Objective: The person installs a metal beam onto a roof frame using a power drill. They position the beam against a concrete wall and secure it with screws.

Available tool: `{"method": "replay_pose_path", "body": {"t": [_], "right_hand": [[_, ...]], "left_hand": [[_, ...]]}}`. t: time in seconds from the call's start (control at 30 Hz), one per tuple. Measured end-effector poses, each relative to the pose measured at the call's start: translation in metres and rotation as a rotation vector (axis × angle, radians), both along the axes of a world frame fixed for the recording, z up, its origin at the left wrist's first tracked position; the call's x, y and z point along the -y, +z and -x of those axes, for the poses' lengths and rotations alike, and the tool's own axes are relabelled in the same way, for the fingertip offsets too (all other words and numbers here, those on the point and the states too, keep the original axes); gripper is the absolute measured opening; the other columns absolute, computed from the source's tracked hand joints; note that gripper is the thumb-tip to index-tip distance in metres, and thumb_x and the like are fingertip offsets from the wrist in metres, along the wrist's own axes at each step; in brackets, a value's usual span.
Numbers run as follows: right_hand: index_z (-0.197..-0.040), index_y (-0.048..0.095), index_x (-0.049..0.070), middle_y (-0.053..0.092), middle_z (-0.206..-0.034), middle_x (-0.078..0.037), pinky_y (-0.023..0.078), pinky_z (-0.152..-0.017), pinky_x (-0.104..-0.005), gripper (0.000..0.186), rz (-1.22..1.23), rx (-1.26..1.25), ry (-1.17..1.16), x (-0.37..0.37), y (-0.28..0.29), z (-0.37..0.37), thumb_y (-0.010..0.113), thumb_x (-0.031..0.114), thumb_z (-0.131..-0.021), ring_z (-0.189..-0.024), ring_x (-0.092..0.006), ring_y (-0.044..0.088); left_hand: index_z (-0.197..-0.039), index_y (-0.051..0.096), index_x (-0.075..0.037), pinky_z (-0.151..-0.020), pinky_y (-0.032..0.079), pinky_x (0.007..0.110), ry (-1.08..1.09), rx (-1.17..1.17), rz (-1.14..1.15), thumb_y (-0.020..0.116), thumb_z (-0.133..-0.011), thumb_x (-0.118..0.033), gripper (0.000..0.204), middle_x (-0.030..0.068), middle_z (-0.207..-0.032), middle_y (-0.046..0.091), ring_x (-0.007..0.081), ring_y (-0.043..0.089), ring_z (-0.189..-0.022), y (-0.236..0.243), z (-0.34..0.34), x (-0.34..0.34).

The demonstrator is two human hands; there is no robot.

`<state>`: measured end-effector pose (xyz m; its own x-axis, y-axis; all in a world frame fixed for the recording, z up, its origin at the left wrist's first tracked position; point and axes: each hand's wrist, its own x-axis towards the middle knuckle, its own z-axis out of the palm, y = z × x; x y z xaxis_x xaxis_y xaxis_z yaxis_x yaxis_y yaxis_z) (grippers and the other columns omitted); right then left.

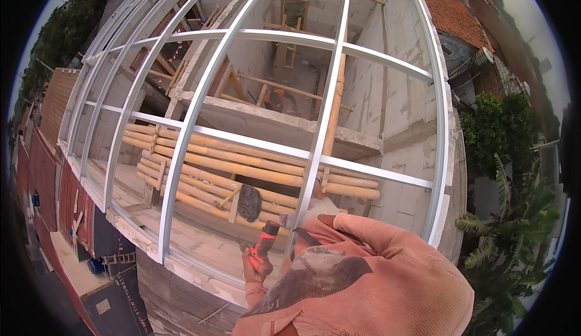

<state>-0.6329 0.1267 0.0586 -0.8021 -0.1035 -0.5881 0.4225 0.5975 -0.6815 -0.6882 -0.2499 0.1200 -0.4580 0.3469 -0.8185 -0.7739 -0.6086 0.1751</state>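
Note:
My left hand [251,263] grips a red and black cordless drill [266,239] low in the middle of the head view, beside a light metal frame member. My right hand [327,220] is at the front of my pink clothing [393,269], its fingers mostly hidden. Just beyond the drill, on bamboo poles [242,169], lie a dark round container [249,203], a hammer-like tool [229,197] and a small white container [286,220].
A grid of metal beams [284,36] spans block walls [363,63] around me, with open drops between. A person [275,100] is down inside the structure. Tiled roofs [460,9] and trees [496,136] stand right, red metal sheeting [57,184] left.

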Motion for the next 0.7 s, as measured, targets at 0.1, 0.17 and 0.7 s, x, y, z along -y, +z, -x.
{"method": "replay_pose_path", "body": {"t": [0.1, 0.17, 0.7], "right_hand": [[-0.095, 0.072, 0.004, 0.069, -0.098, -0.022, 0.052, -0.078, -0.0471, 0.025, -0.007, 0.003, 0.002, 0.009, 0.002, -0.002, 0.062, 0.026, -0.087, -0.092, -0.0439, 0.066], [-0.095, 0.071, 0.004, 0.069, -0.098, -0.022, 0.052, -0.078, -0.0471, 0.025, -0.01, 0.007, 0.012, 0.012, 0.003, 0.0, 0.062, 0.025, -0.087, -0.092, -0.0438, 0.066], [-0.097, 0.071, 0.004, 0.069, -0.098, -0.021, 0.052, -0.077, -0.0466, 0.022, -0.041, 0.206, 0.015, -0.094, 0.051, -0.011, 0.062, 0.022, -0.087, -0.093, -0.0429, 0.066]], "left_hand": [[-0.12, 0.059, -0.007, -0.077, 0.058, 0.035, 0.013, -0.02, -0.004, 0.055, -0.1, -0.042, 0.04, 0.0085, -0.107, 0.068, 0.022, 0.068, -0.092, -0.007, -0.003, 0.003], [-0.12, 0.059, -0.007, -0.077, 0.058, 0.035, 0.023, -0.023, 0.016, 0.055, -0.1, -0.042, 0.04, 0.0086, -0.107, 0.068, 0.0219, 0.068, -0.092, -0.003, -0.003, 0.0], [-0.115, 0.062, -0.009, -0.063, 0.058, 0.034, -0.012, -0.004, 0.02, 0.054, -0.099, -0.043, 0.038, 0.0082, -0.096, 0.071, 0.021, 0.069, -0.075, 0.005, 0.005, -0.023]]}}
